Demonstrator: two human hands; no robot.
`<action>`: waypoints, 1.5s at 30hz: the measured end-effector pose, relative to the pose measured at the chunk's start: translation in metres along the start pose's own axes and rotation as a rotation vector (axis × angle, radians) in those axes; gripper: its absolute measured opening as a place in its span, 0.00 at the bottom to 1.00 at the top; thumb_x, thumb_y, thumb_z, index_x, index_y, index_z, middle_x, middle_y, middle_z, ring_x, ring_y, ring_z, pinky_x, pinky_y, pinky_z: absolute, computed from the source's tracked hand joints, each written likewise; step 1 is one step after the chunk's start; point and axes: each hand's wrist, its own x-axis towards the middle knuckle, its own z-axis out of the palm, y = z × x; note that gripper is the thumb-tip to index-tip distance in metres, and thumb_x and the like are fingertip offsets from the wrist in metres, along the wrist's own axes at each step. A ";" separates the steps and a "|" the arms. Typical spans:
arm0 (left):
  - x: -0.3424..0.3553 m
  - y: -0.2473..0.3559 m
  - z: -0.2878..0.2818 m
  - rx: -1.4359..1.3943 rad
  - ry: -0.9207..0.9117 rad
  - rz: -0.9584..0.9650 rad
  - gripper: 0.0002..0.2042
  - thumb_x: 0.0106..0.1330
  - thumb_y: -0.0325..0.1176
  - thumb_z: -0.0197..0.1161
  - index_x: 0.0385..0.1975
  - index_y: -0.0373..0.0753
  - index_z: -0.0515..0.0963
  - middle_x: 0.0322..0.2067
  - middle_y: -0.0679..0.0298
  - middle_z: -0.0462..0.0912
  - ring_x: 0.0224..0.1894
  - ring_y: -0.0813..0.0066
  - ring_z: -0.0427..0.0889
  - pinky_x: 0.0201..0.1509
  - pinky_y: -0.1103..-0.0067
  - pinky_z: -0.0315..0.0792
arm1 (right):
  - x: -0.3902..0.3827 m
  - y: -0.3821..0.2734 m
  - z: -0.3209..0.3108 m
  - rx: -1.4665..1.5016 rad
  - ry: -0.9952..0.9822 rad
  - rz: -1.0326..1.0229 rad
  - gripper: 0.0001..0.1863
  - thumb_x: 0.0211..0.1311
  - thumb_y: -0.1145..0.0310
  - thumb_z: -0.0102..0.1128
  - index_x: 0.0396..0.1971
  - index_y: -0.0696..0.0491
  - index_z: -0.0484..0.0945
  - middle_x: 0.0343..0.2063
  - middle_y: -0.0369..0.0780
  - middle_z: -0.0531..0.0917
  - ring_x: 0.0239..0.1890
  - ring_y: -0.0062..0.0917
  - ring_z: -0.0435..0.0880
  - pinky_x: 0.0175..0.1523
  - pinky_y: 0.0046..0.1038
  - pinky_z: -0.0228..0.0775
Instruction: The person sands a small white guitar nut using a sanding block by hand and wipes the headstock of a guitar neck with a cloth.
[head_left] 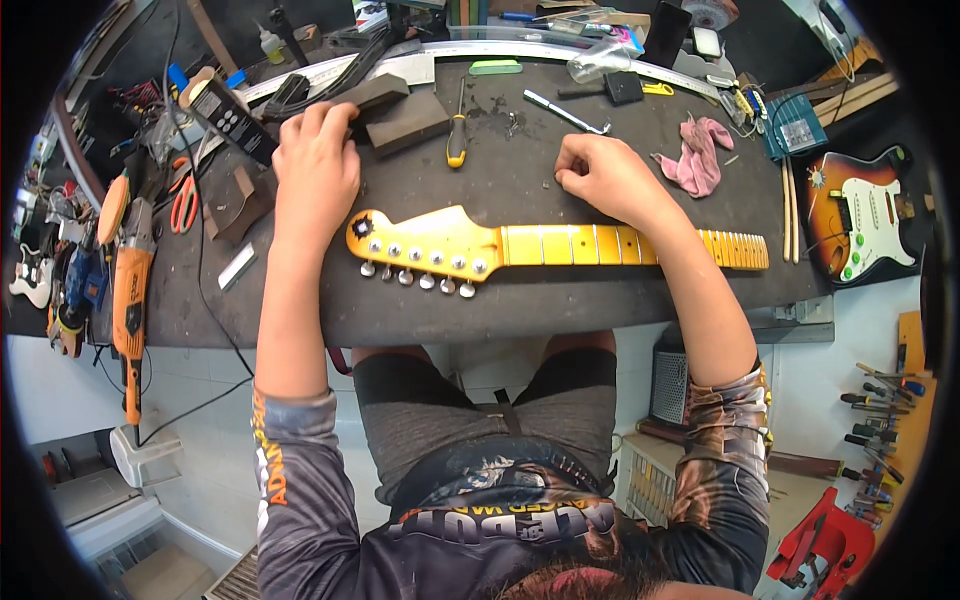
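A guitar neck [570, 245] with a glossy amber finish lies across the bench in front of me, headstock to the left, its row of metal tuners along the near edge. Beyond the headstock, my left hand [318, 150] has its fingers curled over the left end of a dark rectangular block [378, 94]. Another dark block [408, 124] lies beside it. My right hand [606, 172] is closed on the far side of the fretboard, its forearm crossing over the neck; whatever its fingers may hold is hidden. A tiny bit [546, 184] rests on the bench by those fingers.
A yellow-black screwdriver [457, 140], a pen-like tool [565, 111] and a pink cloth [694, 157] lie farther back. Orange-handled pliers [184, 203] and an orange power tool [131, 290] are left, with a loose black cable. A sunburst guitar body [868, 215] is at right.
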 end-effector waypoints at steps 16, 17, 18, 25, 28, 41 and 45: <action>-0.012 -0.010 0.013 0.033 -0.137 -0.163 0.21 0.73 0.36 0.69 0.63 0.45 0.75 0.64 0.64 0.80 0.72 0.57 0.72 0.75 0.55 0.63 | 0.007 -0.003 -0.031 -0.022 -0.090 0.036 0.08 0.68 0.72 0.66 0.41 0.61 0.87 0.36 0.48 0.91 0.40 0.41 0.91 0.50 0.38 0.82; -0.011 -0.011 0.015 0.032 -0.139 -0.159 0.21 0.73 0.36 0.69 0.63 0.45 0.75 0.64 0.64 0.80 0.72 0.57 0.72 0.75 0.55 0.63 | 0.005 -0.002 -0.032 -0.066 -0.050 0.054 0.09 0.68 0.72 0.65 0.41 0.60 0.87 0.36 0.49 0.91 0.41 0.44 0.91 0.52 0.41 0.82; -0.011 -0.012 0.016 0.034 -0.150 -0.159 0.21 0.74 0.38 0.69 0.64 0.46 0.75 0.65 0.63 0.79 0.72 0.57 0.72 0.75 0.56 0.63 | 0.003 0.000 -0.032 -0.065 -0.049 0.058 0.09 0.68 0.72 0.65 0.41 0.60 0.87 0.36 0.49 0.91 0.41 0.44 0.91 0.52 0.41 0.82; -0.004 -0.008 0.004 0.037 0.037 -0.214 0.18 0.75 0.38 0.69 0.61 0.43 0.78 0.63 0.62 0.81 0.69 0.56 0.76 0.74 0.59 0.65 | 0.001 -0.011 -0.014 -0.285 -0.051 -0.176 0.06 0.66 0.71 0.68 0.39 0.57 0.84 0.39 0.46 0.89 0.45 0.46 0.89 0.51 0.44 0.82; 0.004 -0.003 -0.003 -0.002 0.131 -0.169 0.14 0.74 0.35 0.69 0.56 0.40 0.80 0.60 0.60 0.83 0.68 0.56 0.76 0.74 0.62 0.65 | 0.003 -0.012 -0.006 -0.342 -0.010 -0.198 0.06 0.65 0.72 0.67 0.38 0.58 0.85 0.37 0.47 0.89 0.44 0.47 0.90 0.51 0.45 0.83; 0.081 0.082 0.028 0.041 -0.450 0.487 0.10 0.67 0.31 0.71 0.47 0.43 0.87 0.45 0.63 0.82 0.60 0.62 0.77 0.66 0.60 0.68 | 0.040 0.029 -0.025 -0.507 0.084 0.003 0.16 0.68 0.72 0.66 0.54 0.55 0.82 0.52 0.47 0.85 0.54 0.43 0.89 0.56 0.45 0.85; 0.078 0.060 0.036 0.045 -0.373 0.344 0.04 0.64 0.29 0.69 0.35 0.42 0.89 0.46 0.65 0.83 0.59 0.63 0.77 0.67 0.62 0.66 | 0.041 0.037 -0.034 -0.585 0.009 0.010 0.13 0.68 0.71 0.67 0.50 0.56 0.84 0.53 0.47 0.85 0.54 0.45 0.89 0.55 0.47 0.85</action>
